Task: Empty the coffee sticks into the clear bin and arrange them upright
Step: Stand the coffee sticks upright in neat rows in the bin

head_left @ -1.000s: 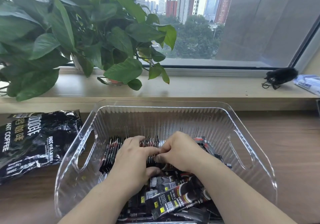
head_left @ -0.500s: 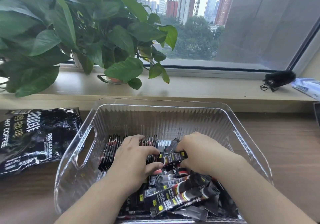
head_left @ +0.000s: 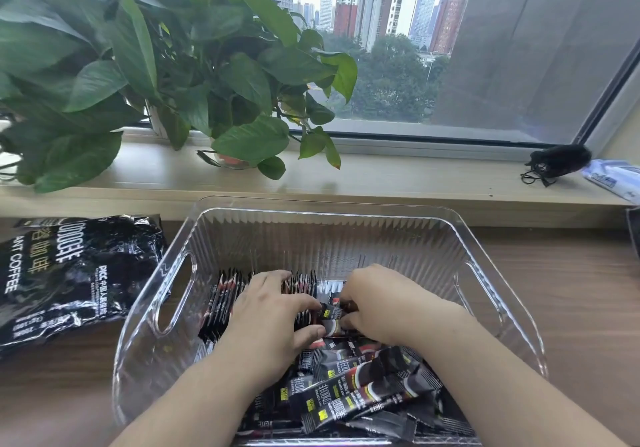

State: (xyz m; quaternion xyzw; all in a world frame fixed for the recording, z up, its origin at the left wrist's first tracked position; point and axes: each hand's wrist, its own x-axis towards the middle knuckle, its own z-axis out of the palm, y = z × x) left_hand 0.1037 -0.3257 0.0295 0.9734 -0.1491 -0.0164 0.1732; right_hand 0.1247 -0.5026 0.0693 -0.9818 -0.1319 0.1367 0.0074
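Fingers of my right hand (head_left: 384, 303) pinch one coffee stick (head_left: 330, 312); my left hand (head_left: 273, 311) presses flat, bracing the upright row (head_left: 225, 297) inside the clear bin (head_left: 329, 211). If that brace slackens, I expect the row to topple onto the loose pile (head_left: 363, 387).

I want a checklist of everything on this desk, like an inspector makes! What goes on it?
Surface: wooden desk, with a window ledge behind it.
Job's things: clear bin holds coffee sticks; an upright row at the left, a loose pile lying flat nearer the person.
Clutter: black coffee bag left of the bin; black bundle and white packet on the ledge.
Grippers: left hand steadies the row; right hand pinches a stick.
Cables: thin loops at the bundle, unclear.
Surroundings: leafy plant, window, city buildings.
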